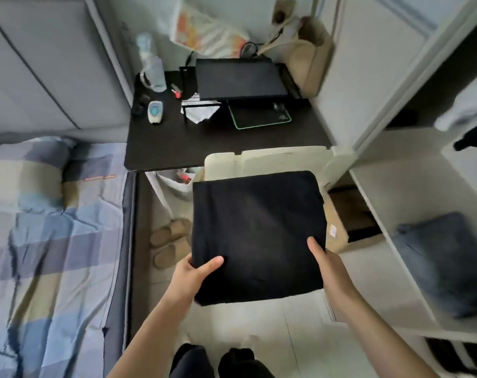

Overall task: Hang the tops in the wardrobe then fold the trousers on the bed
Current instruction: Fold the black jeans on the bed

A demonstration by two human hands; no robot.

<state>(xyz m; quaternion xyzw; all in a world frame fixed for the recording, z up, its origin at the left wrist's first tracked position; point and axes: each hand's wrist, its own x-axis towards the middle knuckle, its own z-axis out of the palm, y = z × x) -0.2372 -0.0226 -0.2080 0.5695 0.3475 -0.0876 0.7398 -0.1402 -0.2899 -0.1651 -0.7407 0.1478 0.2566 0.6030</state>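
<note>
A folded black garment (259, 236), square and flat, is held level in front of me above the floor. My left hand (196, 274) grips its near left corner, thumb on top and fingers underneath. My right hand (324, 260) grips its near right edge the same way. The bed (49, 241) with a blue and beige checked cover lies at the left. The open white wardrobe (412, 203) stands at the right, and a folded blue-grey garment (439, 263) lies on its shelf. Clothes (469, 115) hang blurred in the upper wardrobe.
A dark desk (204, 140) ahead carries a laptop (240, 77), a bottle (151, 64) and small items. A cream chair back (270, 162) stands behind the garment. Slippers (169, 241), a bin bag (174, 181) and a cardboard box (349, 214) sit on the floor.
</note>
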